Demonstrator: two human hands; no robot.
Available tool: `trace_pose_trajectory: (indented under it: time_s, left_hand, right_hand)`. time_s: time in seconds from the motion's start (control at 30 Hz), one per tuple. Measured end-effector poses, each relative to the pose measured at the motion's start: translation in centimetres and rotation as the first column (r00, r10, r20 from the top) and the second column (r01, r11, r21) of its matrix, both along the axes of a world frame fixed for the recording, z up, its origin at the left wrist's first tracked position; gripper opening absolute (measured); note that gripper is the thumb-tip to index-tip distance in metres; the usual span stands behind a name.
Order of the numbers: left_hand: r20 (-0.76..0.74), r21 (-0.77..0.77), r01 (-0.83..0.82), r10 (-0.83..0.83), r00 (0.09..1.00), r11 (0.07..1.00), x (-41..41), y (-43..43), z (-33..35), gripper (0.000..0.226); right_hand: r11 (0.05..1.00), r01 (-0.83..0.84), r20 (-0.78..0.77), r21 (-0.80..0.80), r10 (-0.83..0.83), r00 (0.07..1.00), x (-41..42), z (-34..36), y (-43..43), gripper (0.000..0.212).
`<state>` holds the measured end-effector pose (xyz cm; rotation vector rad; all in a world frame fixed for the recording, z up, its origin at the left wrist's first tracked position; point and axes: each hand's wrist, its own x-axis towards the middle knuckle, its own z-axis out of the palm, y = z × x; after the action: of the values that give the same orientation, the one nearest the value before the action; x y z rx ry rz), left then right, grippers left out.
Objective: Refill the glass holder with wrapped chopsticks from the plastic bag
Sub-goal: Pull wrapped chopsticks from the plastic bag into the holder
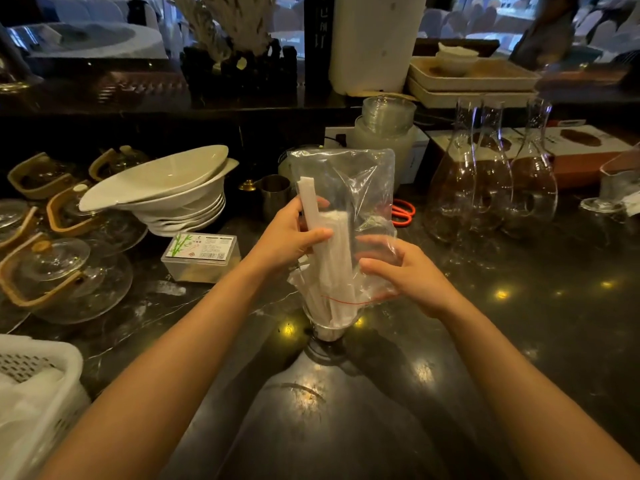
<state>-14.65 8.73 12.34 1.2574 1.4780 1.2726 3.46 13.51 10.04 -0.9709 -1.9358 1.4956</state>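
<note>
Dark stone counter [519, 341], crowded at the far and left edges; working area near centre.

Plastic bag [349, 188] held inverted over the glass holder [325, 329], its red-lined mouth down at the holder's rim. Judgement: this lets the wrapped chopsticks [337, 258] slide straight from bag into holder without scattering. White ends already sit in the holder's base; much of the bundle is above the rim, inside the bag.

Left hand [294, 237]: forearm reaching in from near left, fingers curled around a few wrapped sticks that project upward, outside or at the bag's left edge (cannot tell which).

Right hand [398, 271]: palm toward the bag, fingers pinching the film at its lower right, steadying it.
</note>
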Motion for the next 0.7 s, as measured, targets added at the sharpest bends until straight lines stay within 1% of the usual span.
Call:
trace_pose_trajectory:
  time_s: [0.07,0.23,0.33,0.4,0.53,0.7]
  left_hand:
    - [-0.043,0.013,0.007,-0.007,0.999,1.0,0.0,0.0,0.1,0.032]
    - [-0.053,-0.004,-0.005,0.005,0.999,1.0,0.4,-0.4,0.1,0.024]
    - [-0.067,-0.033,0.021,-0.023,0.997,0.999,0.5,-0.5,0.1,0.034]
    - [-0.047,-0.029,0.008,-0.009,0.999,1.0,0.4,-0.5,0.2,0.037]
    - [0.072,-0.002,-0.046,0.046,0.996,0.999,0.6,-0.1,0.5,0.036]
    - [0.096,0.009,-0.05,0.049,0.994,0.999,1.2,0.1,1.0,0.032]
  right_hand:
    - [1.0,0.005,0.002,-0.008,-0.005,1.0,0.1,0.0,-0.1,0.03]
    - [1.0,0.012,0.045,0.017,-0.012,0.999,0.3,0.1,-0.3,0.022]
    - [0.999,0.044,0.053,0.019,-0.045,0.998,0.2,0.1,-0.6,0.013]
    - [0.996,0.091,0.035,-0.004,-0.091,0.995,0.1,0.0,-0.8,0.009]
    - [0.987,0.161,0.005,-0.002,-0.161,0.987,0.0,-0.3,-1.2,0.011]
    - [0.975,0.22,-0.03,0.017,-0.22,0.975,0.0,-0.5,-1.5,0.015]
